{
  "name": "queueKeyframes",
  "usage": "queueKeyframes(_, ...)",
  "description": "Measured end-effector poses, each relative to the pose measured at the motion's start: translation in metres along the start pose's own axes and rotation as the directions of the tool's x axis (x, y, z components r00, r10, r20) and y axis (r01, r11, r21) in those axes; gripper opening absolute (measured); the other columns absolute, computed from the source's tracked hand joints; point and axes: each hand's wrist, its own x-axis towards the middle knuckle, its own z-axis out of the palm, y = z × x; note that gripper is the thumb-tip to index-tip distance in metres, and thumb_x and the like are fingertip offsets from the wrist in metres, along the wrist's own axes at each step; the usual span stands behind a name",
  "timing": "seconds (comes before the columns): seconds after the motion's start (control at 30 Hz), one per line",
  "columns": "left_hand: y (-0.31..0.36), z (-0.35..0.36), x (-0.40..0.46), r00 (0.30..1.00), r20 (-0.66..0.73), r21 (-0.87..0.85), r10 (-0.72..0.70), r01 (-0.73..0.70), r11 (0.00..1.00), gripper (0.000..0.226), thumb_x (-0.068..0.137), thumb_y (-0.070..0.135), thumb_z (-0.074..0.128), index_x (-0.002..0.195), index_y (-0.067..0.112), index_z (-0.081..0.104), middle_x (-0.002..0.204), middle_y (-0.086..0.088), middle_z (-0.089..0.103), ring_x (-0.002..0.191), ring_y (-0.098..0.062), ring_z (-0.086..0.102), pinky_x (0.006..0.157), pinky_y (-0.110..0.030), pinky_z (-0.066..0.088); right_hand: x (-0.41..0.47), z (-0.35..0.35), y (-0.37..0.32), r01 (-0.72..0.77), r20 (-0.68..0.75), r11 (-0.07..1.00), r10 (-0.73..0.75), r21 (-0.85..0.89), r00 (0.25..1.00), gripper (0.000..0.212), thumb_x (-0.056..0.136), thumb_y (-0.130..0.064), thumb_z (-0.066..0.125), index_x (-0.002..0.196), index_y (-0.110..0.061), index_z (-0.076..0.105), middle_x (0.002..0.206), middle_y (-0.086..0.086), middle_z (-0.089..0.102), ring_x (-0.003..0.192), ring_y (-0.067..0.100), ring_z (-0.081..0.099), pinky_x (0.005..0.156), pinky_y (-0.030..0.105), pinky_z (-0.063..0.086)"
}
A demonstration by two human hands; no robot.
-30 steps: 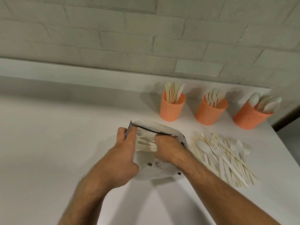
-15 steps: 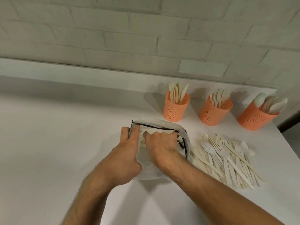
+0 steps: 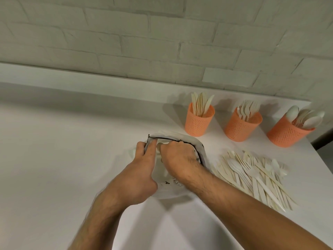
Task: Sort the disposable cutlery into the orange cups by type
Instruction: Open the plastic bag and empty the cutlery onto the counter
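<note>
Your left hand (image 3: 144, 170) pinches the rim of a white zip-edged pouch (image 3: 182, 139); your right hand (image 3: 177, 159) curls inside, its hold hidden. Pale wooden cutlery (image 3: 252, 175) lies heaped on the white bench (image 3: 54, 159) near three orange mesh cups (image 3: 198, 121).

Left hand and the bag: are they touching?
Touching. The head view shows the left hand gripping the bag's dark-edged rim, thumb and fingers pinching it open while the right hand reaches inside.
</note>
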Motion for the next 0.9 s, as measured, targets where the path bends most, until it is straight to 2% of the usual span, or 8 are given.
queueKeyframes(0.1, -0.002, -0.001, 0.000, 1.000, 0.006, -0.014, -0.002, 0.002, 1.000, 0.102, 0.073, -0.005, 0.056, 0.148, 0.041, 0.004, 0.108, 0.010, 0.025, 0.079, -0.023, 0.058, 0.058, -0.036, 0.054, 0.006, 0.003, -0.001, -0.011, 0.052, 1.000, 0.010, 0.020, 0.999, 0.029, 0.097, -0.016, 0.058, 0.126, -0.013, 0.057, 0.121, 0.008, 0.065, 0.110, 0.028, 0.063, 0.069, 0.034, 0.040)
queueKeyframes(0.23, -0.003, -0.003, 0.000, 1.000, 0.007, -0.021, -0.005, 0.006, 1.000, 0.102, 0.072, -0.005, 0.057, 0.148, 0.040, 0.006, 0.110, 0.012, 0.025, 0.082, -0.021, 0.058, 0.063, -0.042, 0.056, 0.010, 0.008, -0.007, -0.002, 0.096, 0.994, -0.008, 0.108, 0.995, 0.025, 0.096, -0.009, 0.053, 0.120, -0.011, 0.058, 0.119, 0.010, 0.064, 0.106, 0.028, 0.063, 0.069, 0.034, 0.039)
queueKeyframes(0.37, -0.007, -0.004, 0.001, 0.999, 0.016, -0.041, -0.028, 0.029, 0.999, 0.102, 0.072, -0.006, 0.058, 0.149, 0.038, 0.006, 0.111, 0.012, 0.024, 0.083, -0.019, 0.057, 0.063, -0.044, 0.056, 0.011, 0.011, -0.016, -0.006, 0.147, 0.985, -0.020, 0.173, 0.989, 0.028, 0.097, -0.009, 0.053, 0.125, -0.008, 0.053, 0.117, 0.009, 0.062, 0.106, 0.028, 0.063, 0.070, 0.035, 0.038)
queueKeyframes(0.6, -0.013, -0.004, 0.008, 0.996, -0.048, -0.049, -0.076, 0.073, 0.996, 0.099, 0.073, -0.009, 0.057, 0.149, 0.033, 0.008, 0.110, 0.005, 0.025, 0.079, -0.016, 0.055, 0.054, -0.026, 0.053, 0.002, -0.008, -0.021, -0.015, 0.196, 0.991, -0.011, 0.135, 0.981, 0.023, 0.094, -0.009, 0.056, 0.116, -0.010, 0.062, 0.115, 0.008, 0.065, 0.107, 0.028, 0.062, 0.070, 0.034, 0.039)
queueKeyframes(0.7, -0.017, -0.008, 0.011, 0.993, -0.082, -0.077, -0.087, 0.081, 0.994, 0.093, 0.073, -0.010, 0.056, 0.145, 0.032, 0.015, 0.110, 0.004, 0.026, 0.082, -0.013, 0.052, 0.053, -0.020, 0.051, -0.010, -0.019, -0.008, -0.070, 0.265, 0.970, 0.006, 0.232, 0.964, 0.022, 0.092, -0.010, 0.055, 0.113, -0.007, 0.062, 0.096, 0.007, 0.060, 0.104, 0.030, 0.063, 0.065, 0.031, 0.043)
queueKeyframes(0.77, -0.018, -0.012, 0.014, 0.988, -0.108, -0.080, -0.109, 0.101, 0.992, 0.090, 0.074, -0.009, 0.056, 0.145, 0.031, 0.016, 0.112, 0.003, 0.025, 0.082, -0.010, 0.050, 0.050, -0.016, 0.047, -0.023, -0.023, 0.010, -0.096, 0.293, 0.937, -0.008, 0.336, 0.956, 0.019, 0.096, -0.019, 0.054, 0.112, -0.011, 0.060, 0.094, 0.006, 0.058, 0.098, 0.029, 0.062, 0.063, 0.030, 0.042)
queueKeyframes(0.83, -0.019, -0.015, 0.018, 0.982, -0.128, -0.072, -0.138, 0.130, 0.989, 0.091, 0.076, -0.008, 0.057, 0.147, 0.029, 0.013, 0.116, 0.003, 0.024, 0.079, -0.011, 0.050, 0.046, -0.014, 0.042, -0.041, -0.018, 0.036, -0.112, 0.291, 0.856, -0.046, 0.504, 0.956, 0.011, 0.097, -0.029, 0.054, 0.098, -0.018, 0.058, 0.090, 0.003, 0.058, 0.085, 0.023, 0.058, 0.064, 0.033, 0.041)
queueKeyframes(0.9, -0.020, -0.017, 0.021, 0.978, -0.141, -0.076, -0.154, 0.144, 0.987, 0.090, 0.076, -0.007, 0.058, 0.147, 0.029, 0.014, 0.116, 0.002, 0.024, 0.077, -0.013, 0.050, 0.044, -0.015, 0.042, -0.067, -0.011, 0.063, -0.171, 0.271, 0.655, -0.054, 0.736, 0.961, 0.014, 0.098, -0.031, 0.055, 0.089, -0.019, 0.058, 0.078, 0.000, 0.056, 0.069, 0.017, 0.051, 0.062, 0.032, 0.040)
